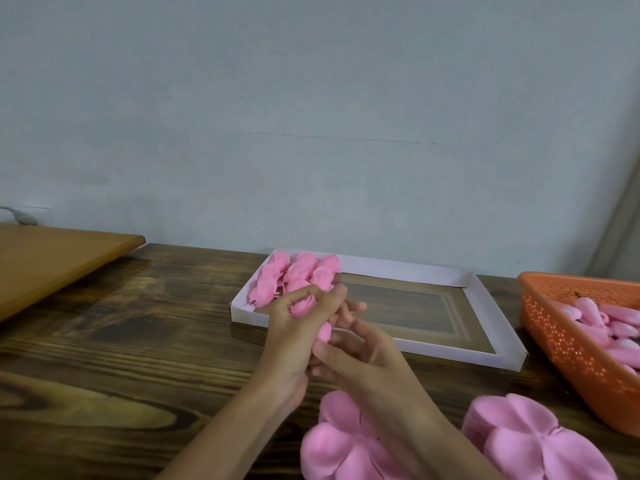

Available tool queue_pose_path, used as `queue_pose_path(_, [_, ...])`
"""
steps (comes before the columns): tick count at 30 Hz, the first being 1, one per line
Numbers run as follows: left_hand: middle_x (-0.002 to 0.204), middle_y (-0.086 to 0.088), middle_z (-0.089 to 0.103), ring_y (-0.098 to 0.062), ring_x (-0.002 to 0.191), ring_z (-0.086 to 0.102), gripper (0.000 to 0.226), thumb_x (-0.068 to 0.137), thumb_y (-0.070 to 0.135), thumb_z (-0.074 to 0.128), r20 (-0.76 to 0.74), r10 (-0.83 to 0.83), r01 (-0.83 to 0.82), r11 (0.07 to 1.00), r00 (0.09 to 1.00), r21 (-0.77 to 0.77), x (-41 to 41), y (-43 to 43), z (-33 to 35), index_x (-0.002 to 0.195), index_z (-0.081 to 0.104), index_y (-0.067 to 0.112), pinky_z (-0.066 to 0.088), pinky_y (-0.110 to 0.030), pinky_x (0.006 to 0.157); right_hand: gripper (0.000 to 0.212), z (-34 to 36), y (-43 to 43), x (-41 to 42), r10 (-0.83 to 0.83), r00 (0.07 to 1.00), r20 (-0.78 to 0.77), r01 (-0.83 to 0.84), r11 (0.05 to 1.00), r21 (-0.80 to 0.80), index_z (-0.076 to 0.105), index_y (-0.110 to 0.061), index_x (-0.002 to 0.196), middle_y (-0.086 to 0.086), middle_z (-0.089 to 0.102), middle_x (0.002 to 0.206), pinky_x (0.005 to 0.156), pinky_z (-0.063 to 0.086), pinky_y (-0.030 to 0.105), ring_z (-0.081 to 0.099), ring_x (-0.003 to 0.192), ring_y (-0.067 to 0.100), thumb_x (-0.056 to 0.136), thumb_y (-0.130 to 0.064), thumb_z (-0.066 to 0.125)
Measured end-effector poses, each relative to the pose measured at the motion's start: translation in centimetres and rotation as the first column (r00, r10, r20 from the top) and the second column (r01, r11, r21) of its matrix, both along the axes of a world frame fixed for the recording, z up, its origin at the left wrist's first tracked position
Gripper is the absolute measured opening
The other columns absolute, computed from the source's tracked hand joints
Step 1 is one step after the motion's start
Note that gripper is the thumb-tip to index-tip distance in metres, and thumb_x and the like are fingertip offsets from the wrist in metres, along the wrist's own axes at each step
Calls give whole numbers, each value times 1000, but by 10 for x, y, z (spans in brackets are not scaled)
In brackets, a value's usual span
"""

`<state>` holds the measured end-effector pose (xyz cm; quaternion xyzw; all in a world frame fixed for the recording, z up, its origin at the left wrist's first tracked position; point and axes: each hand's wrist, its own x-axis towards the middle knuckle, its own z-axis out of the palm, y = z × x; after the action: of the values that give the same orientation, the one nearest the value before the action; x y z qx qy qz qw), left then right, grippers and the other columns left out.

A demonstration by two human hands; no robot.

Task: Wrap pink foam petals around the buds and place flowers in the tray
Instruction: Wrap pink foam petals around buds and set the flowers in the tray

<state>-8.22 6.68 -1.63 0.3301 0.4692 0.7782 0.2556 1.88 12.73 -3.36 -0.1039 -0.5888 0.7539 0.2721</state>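
Presently noted: flower (306, 306) up off the counter (138, 341), wrapped by the curled fingers of the left hand (294, 337), lower end poking out below them. Right hand (363, 355) just beside, thumb under that lower end, fingers reaching up behind (pinching or merely touching: cannot tell). Behind both, white tray (398, 271) with finished flowers (298, 271) in far left corner. Orange basket (568, 348) of buds (620, 329) at right; petal stacks (530, 441) at near edge.
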Motion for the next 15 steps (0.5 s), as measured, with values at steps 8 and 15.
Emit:
queue_pose_path(8, [59,-16,55,-24,60,64,45,79,36,82,4,-180,179,981,984,75,-6,-1,-4,54,52,13,55,-30,59,31,10,-3,0,64,989,131,-43,987,-154,68,-6,80,15,65,75,58,53,27,63,61,23,106,-16,54])
queue_pose_path(15, [66,-26,63,-32,77,73,44,75,35,84,-16,7,-5,993,1000,114,-10,4,-5,55,55,8,60,-31,77,16,14,0,9,-47,990,129,27,988,154,70,-5,108,6,76,96,72,58,26,72,82,18,93,-4,75])
